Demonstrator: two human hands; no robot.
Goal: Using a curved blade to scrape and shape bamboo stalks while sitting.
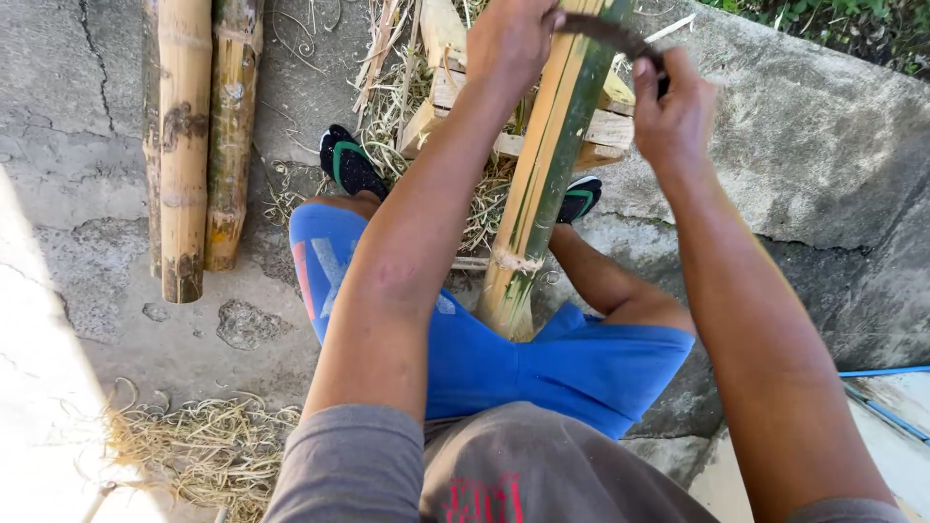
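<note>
Bamboo pole point(542, 184) between knees, long axis running up-away from body. Curved blade point(605, 34) lies crosswise on it; left hand point(509, 39) and right hand point(673, 111) clenched on blade ends, either side of pole, equally near.

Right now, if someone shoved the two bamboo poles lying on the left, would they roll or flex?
The bamboo poles are round, so they would probably roll on the concrete, though its cracks may stop them. Thick and jointed, they look stiff, unlikely to flex. Probably hollow, so light for their size.
</note>
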